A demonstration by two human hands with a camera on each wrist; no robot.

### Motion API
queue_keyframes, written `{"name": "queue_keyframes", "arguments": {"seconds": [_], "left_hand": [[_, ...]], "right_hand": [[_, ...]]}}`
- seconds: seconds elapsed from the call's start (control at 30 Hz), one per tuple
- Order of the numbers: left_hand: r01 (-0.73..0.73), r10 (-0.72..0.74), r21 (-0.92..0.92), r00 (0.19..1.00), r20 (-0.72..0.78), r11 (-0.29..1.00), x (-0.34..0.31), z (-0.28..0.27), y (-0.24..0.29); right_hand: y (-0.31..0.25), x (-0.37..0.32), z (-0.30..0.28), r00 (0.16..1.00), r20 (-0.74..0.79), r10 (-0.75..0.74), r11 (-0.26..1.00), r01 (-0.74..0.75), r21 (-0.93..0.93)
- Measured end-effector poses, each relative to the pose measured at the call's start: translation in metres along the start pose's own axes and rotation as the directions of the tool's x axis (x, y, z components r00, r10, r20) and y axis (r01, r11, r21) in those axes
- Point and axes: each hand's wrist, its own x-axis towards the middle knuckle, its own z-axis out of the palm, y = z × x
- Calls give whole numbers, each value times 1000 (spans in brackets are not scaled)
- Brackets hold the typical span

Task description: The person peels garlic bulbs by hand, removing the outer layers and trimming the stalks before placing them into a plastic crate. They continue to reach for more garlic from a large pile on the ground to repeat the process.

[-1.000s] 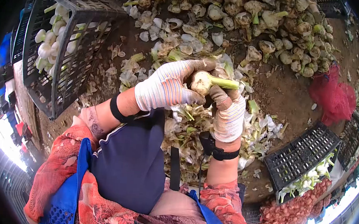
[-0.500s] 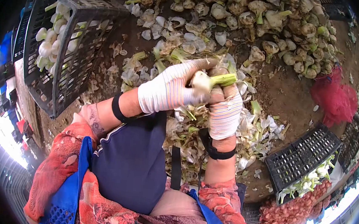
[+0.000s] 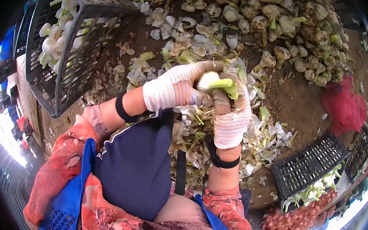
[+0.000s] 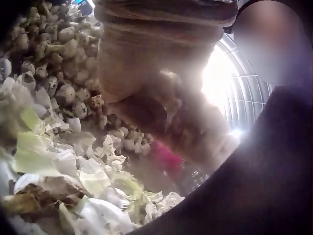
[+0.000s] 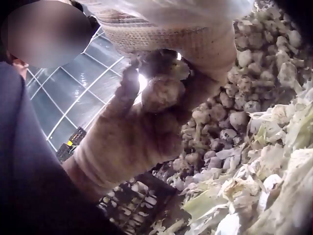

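Both the left hand (image 3: pixel 175 88) and right hand (image 3: pixel 231 118) curl tightly round one bulb (image 3: pixel 208 80); crates (image 3: pixel 72 76) hold some cleaned, a large pile (image 3: pixel 294 33) waits unpeeled.

**Round the held bulb, by the clock**

The bulb (image 3: pixel 208 80) sits between both hands, the left hand (image 3: pixel 175 88) at its 9 o'clock and the right hand (image 3: pixel 231 116) at its 6. A heap of bulbs (image 3: pixel 286 28) lies at 12 to 2. A crate (image 3: pixel 74 58) holding bulbs lies at 10, a mesh bag (image 3: pixel 344 106) at 3 and a second crate (image 3: pixel 310 161) at 4. Trimmings (image 3: pixel 199 138) lie on the ground (image 3: pixel 293 97) beneath the hands.
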Motion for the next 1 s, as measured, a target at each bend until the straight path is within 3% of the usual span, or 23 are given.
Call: {"name": "queue_keyframes", "arguments": {"seconds": [0.03,0.1,0.13,0.17,0.23,0.27,0.3,0.37,0.4,0.43,0.47,0.5,0.53,0.57,0.6,0.63,0.67,0.73,0.8,0.83,0.9,0.93,1.0], "left_hand": [[-2,2,4,1000,-4,1000,0,-3,1],[87,-85,-59,996,27,994,0,-5,8],[123,-116,-194,992,46,973,-4,-7,15],[124,-117,-194,992,47,973,-5,-8,17],[41,-21,-155,992,127,987,-5,-10,20],[-42,38,17,983,180,999,-5,-11,23],[-138,160,-103,955,248,985,-6,-10,22],[-192,167,86,956,241,978,-9,-10,24],[-135,121,51,967,222,990,-6,-12,26],[-65,62,8,976,209,998,-6,-10,26],[-59,61,-22,989,134,998,-5,-9,12],[-39,40,-7,994,100,999,-5,-9,8],[-27,31,-51,996,88,998,-5,-8,8],[-11,19,-96,997,81,995,-6,-5,10],[-13,22,-97,996,86,995,-4,-4,12],[-253,248,285,967,56,925,0,-5,15],[-417,453,620,885,110,665,2,-5,18],[-350,406,682,910,84,643,-3,-8,20],[-243,352,718,936,-4,653,-13,-16,17],[-234,347,721,938,-10,653,-15,-17,18],[-143,181,655,983,9,742,-13,-16,22],[-183,249,690,968,4,700,-10,-16,16],[-186,253,737,967,21,650,-9,-16,20]], "right_hand": [[-6,0,0,1000,2,-3,1000,3,4],[-15,-2,-4,943,4,333,932,-330,151],[-18,0,2,922,-65,381,879,-339,336],[-13,2,3,922,-66,382,878,-340,336],[8,7,2,844,-92,528,768,-429,475],[16,11,0,813,-137,565,732,-418,539],[41,16,-9,826,-185,532,793,-410,450],[75,20,-33,829,-106,548,835,-551,11],[100,13,-32,934,-48,354,924,-358,-135],[115,1,-32,986,37,165,953,-150,-264],[47,-1,-35,978,159,138,839,-30,-543],[25,-5,-33,977,162,137,839,-27,-544],[11,-8,-31,954,178,240,970,-244,-3],[-2,-11,-28,916,246,318,747,-402,529],[-18,-9,-23,887,294,357,730,-461,505],[-20,-8,-12,884,270,382,754,-467,462],[-24,-6,-6,875,254,412,739,-484,469],[-25,-4,-2,864,240,443,721,-502,477],[-12,-7,1,886,89,454,804,-451,387],[-6,-11,2,884,97,457,800,-457,389],[0,-13,2,985,48,166,985,-163,-62],[-2,-13,-3,993,109,43,962,-12,-274],[-6,-13,-3,992,125,34,949,7,-315]]}}
